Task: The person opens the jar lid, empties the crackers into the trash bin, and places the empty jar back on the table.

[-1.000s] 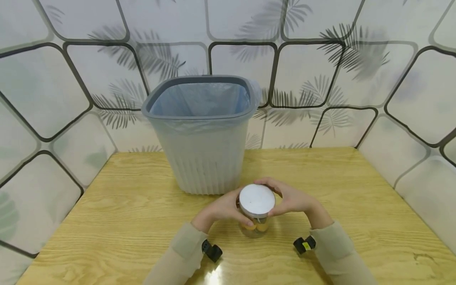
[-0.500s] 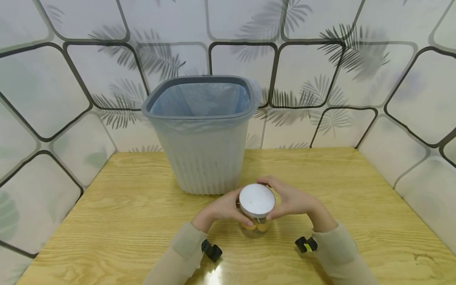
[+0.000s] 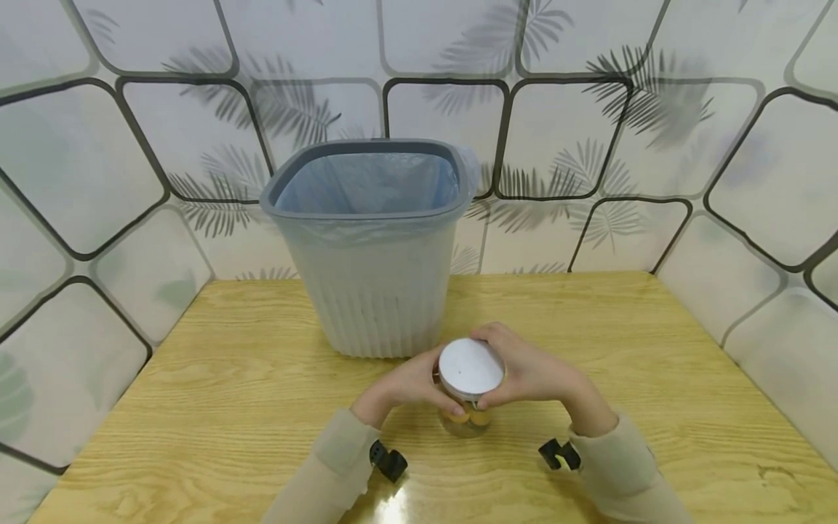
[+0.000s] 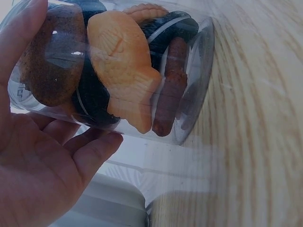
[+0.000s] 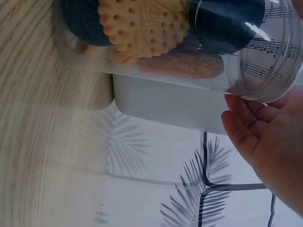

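Observation:
A clear jar (image 3: pixel 466 427) with a white lid (image 3: pixel 471 366) stands upright on the table. My left hand (image 3: pixel 411 382) grips its left side, with the thumb across the front. My right hand (image 3: pixel 535 370) holds the lid's right edge between thumb and fingers. Through the jar wall, the left wrist view shows a fish-shaped cookie (image 4: pixel 125 71), a brown oval cookie (image 4: pixel 54 56), dark cookies and a brown stick-shaped piece (image 4: pixel 171 90). In the right wrist view a round cookie with holes (image 5: pixel 147 26) shows, and fingertips (image 5: pixel 236 120) lie near the jar's rim.
A pale bin (image 3: pixel 386 291) with a grey rim and a bag liner stands just behind the jar, to the left. Wood-grain table (image 3: pixel 216 407) surrounds the hands. Patterned walls (image 3: pixel 563 138) close in the back and both sides.
My right hand's fingers lifted slightly off the lid's edge half a second ago, and now they close on it further round. The left hand and the jar have stayed in place.

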Action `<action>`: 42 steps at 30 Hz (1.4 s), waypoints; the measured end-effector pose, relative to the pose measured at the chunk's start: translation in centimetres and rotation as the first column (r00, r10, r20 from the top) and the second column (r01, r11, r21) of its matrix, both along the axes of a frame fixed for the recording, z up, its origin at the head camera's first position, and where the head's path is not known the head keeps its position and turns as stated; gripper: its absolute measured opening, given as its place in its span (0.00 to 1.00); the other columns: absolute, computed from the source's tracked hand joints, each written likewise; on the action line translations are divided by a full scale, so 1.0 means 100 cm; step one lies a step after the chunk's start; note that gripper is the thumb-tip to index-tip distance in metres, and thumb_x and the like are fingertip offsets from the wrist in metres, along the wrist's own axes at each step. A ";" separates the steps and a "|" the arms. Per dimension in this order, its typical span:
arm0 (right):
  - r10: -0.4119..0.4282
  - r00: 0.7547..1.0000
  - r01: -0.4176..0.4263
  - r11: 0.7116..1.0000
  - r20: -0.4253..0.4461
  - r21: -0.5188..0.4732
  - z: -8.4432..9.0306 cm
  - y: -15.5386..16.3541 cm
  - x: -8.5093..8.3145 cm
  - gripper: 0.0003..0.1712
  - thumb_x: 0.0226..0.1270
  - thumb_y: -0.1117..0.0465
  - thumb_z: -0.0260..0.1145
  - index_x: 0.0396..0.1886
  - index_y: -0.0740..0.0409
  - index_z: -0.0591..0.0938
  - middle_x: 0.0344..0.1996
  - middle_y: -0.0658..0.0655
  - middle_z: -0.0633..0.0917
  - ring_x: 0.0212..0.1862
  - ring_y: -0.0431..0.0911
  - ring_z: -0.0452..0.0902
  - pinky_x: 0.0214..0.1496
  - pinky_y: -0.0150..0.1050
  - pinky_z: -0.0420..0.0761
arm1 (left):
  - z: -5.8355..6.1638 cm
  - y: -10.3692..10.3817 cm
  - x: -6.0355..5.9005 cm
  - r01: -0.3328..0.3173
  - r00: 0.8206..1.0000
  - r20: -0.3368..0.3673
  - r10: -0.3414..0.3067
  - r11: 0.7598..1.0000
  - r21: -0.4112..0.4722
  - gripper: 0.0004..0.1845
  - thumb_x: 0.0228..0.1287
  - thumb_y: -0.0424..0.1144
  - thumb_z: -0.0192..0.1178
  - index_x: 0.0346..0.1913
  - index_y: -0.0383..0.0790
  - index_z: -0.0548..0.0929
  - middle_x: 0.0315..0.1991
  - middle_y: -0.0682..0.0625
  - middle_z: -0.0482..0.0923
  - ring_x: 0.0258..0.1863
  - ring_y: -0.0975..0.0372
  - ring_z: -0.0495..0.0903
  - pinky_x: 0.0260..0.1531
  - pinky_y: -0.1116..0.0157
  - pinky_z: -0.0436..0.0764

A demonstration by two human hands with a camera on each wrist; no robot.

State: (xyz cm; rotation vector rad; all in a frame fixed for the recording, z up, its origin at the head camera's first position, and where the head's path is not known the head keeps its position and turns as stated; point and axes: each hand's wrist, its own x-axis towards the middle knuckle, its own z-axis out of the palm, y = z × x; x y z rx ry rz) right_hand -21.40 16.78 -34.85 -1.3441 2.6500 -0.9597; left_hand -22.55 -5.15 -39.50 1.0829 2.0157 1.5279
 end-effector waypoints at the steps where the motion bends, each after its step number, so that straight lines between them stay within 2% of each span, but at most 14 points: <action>1: 0.004 1.000 -0.004 1.000 0.002 0.000 0.000 0.000 0.000 0.52 0.37 0.44 0.73 0.56 0.71 0.63 0.52 0.61 0.68 0.51 0.50 0.64 0.49 0.45 0.70 | 0.000 0.000 0.000 0.001 1.000 0.006 -0.001 1.000 0.002 0.46 0.42 0.37 0.71 0.65 0.41 0.56 0.56 0.51 0.64 0.53 0.61 0.65 0.52 0.62 0.65; 8: 0.059 0.998 -0.058 0.997 0.028 -0.041 -0.002 0.002 -0.003 0.50 0.38 0.48 0.74 0.58 0.69 0.63 0.52 0.59 0.68 0.52 0.49 0.64 0.50 0.46 0.69 | 0.004 0.001 0.003 -0.021 0.997 0.067 0.022 1.000 -0.022 0.46 0.42 0.29 0.69 0.65 0.44 0.56 0.56 0.53 0.64 0.53 0.63 0.65 0.52 0.65 0.64; 17: 0.131 0.986 -0.123 0.988 0.101 -0.089 -0.005 0.006 -0.007 0.48 0.42 0.56 0.74 0.61 0.66 0.60 0.56 0.59 0.65 0.55 0.51 0.62 0.51 0.50 0.67 | 0.004 0.001 0.003 -0.014 0.997 0.070 0.015 1.000 -0.013 0.46 0.42 0.28 0.69 0.65 0.44 0.56 0.56 0.52 0.64 0.53 0.63 0.65 0.52 0.65 0.64; 24: 0.211 0.958 -0.177 0.968 0.192 -0.180 -0.009 0.010 -0.011 0.45 0.47 0.63 0.71 0.63 0.65 0.57 0.58 0.61 0.64 0.56 0.50 0.60 0.53 0.41 0.65 | 0.004 0.001 0.003 -0.006 0.996 0.086 0.006 1.000 0.000 0.45 0.42 0.28 0.69 0.65 0.45 0.56 0.56 0.53 0.64 0.54 0.63 0.65 0.52 0.65 0.64; 29: 0.257 0.940 -0.208 0.954 0.226 -0.218 -0.009 0.010 -0.012 0.45 0.49 0.65 0.69 0.64 0.65 0.55 0.59 0.63 0.62 0.58 0.50 0.58 0.54 0.39 0.65 | 0.004 0.001 0.003 -0.001 0.996 0.087 0.001 1.000 0.003 0.46 0.42 0.28 0.69 0.65 0.45 0.56 0.56 0.53 0.65 0.53 0.63 0.65 0.52 0.65 0.64; 32: 0.250 0.940 -0.205 0.957 0.233 -0.204 -0.009 0.010 -0.012 0.45 0.49 0.65 0.69 0.65 0.64 0.55 0.60 0.62 0.61 0.59 0.50 0.58 0.55 0.40 0.64 | 0.005 0.001 0.002 0.000 0.997 0.083 0.000 1.000 0.002 0.46 0.42 0.28 0.69 0.65 0.46 0.56 0.56 0.53 0.65 0.53 0.64 0.65 0.52 0.65 0.64; 36: 0.191 0.952 -0.161 0.977 0.241 -0.139 -0.006 0.011 -0.010 0.49 0.47 0.60 0.71 0.65 0.64 0.53 0.61 0.61 0.61 0.60 0.52 0.57 0.56 0.49 0.62 | 0.006 0.001 0.002 -0.020 0.997 0.076 0.021 1.000 -0.018 0.46 0.42 0.29 0.69 0.65 0.45 0.56 0.55 0.54 0.65 0.53 0.64 0.65 0.52 0.65 0.64; 39: 0.139 0.967 -0.124 0.989 0.212 -0.083 -0.005 0.010 -0.007 0.53 0.44 0.54 0.73 0.65 0.66 0.52 0.60 0.61 0.61 0.59 0.53 0.59 0.56 0.52 0.61 | 0.006 0.001 0.004 -0.040 0.997 0.069 0.043 0.998 -0.043 0.46 0.41 0.30 0.70 0.65 0.44 0.56 0.55 0.54 0.65 0.53 0.63 0.65 0.52 0.65 0.63; 42: 0.095 0.986 -0.091 0.995 0.136 -0.038 -0.004 0.007 -0.004 0.57 0.40 0.49 0.74 0.63 0.68 0.53 0.59 0.62 0.62 0.57 0.52 0.61 0.55 0.51 0.64 | 0.006 0.000 0.004 -0.048 0.997 0.057 0.051 0.997 -0.055 0.46 0.41 0.31 0.70 0.65 0.43 0.56 0.55 0.52 0.65 0.53 0.62 0.65 0.52 0.64 0.63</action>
